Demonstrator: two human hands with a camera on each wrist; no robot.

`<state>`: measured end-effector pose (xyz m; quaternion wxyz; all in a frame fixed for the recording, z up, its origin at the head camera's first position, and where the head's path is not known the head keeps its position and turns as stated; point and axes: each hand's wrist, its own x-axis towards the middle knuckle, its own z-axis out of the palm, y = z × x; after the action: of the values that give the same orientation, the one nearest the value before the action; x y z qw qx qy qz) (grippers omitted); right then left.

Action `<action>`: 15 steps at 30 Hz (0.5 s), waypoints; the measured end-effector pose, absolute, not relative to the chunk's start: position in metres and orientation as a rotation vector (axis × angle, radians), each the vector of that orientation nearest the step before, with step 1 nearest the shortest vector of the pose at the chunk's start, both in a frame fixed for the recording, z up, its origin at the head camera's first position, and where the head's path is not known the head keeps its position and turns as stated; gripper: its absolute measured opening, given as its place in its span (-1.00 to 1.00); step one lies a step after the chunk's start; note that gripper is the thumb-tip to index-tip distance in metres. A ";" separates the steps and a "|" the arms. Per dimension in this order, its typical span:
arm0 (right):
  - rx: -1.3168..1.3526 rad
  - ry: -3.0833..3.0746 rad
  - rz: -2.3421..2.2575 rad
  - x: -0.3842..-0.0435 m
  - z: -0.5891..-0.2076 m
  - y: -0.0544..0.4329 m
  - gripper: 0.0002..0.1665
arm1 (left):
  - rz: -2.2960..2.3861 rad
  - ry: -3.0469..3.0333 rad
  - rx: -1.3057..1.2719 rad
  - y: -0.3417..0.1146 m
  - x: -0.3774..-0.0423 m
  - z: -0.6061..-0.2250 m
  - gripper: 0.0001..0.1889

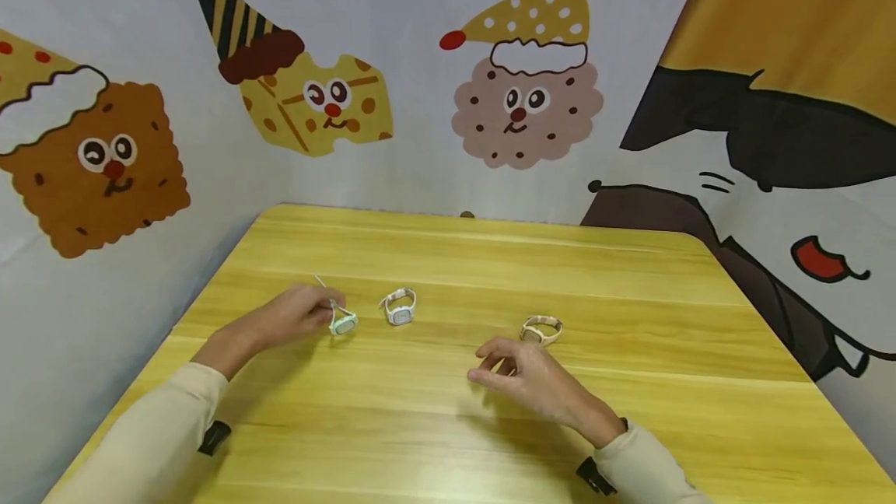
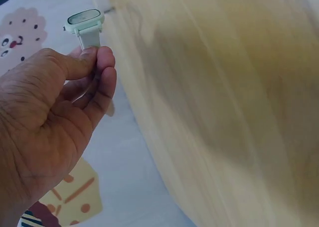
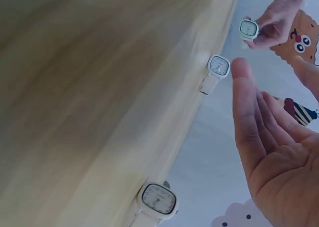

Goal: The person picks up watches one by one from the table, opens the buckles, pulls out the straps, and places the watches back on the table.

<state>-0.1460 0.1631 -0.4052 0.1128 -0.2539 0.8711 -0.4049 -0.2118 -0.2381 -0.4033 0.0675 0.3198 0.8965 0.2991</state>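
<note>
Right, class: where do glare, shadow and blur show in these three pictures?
Head view: pale glare low on the table, shadows below the left hand and right hand; left wrist view: a broad, soft-edged shadow; right wrist view: smeared wood grain, bottom watch clearer.

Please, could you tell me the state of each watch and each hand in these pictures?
Green watch: held by its strap in the left hand.
White watch: on the table, strap curved round, not held.
Beige watch: on the table, strap curved round, not held.
Left hand: pinching the green watch's strap.
Right hand: holding nothing, near the beige watch.
</note>
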 end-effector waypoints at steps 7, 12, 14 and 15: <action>-0.771 2.591 -1.143 -0.148 -0.409 0.165 -0.49 | 0.856 2.682 1.017 -0.244 -0.219 -0.415 -0.79; -0.803 2.588 -1.133 -0.148 -0.412 0.163 -0.59 | 0.821 2.679 0.977 -0.243 -0.222 -0.418 -0.75; -0.814 2.583 -1.123 -0.148 -0.414 0.163 -0.62 | 0.809 2.675 0.954 -0.242 -0.223 -0.419 -0.73; -0.818 2.580 -1.120 -0.148 -0.415 0.163 -0.63 | 0.801 2.673 0.940 -0.242 -0.223 -0.420 -0.72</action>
<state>-0.1481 0.1629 -0.4145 0.1058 -0.2778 0.8759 -0.3801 -0.2231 -0.2425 -0.4197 0.0983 0.3176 0.9034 0.2706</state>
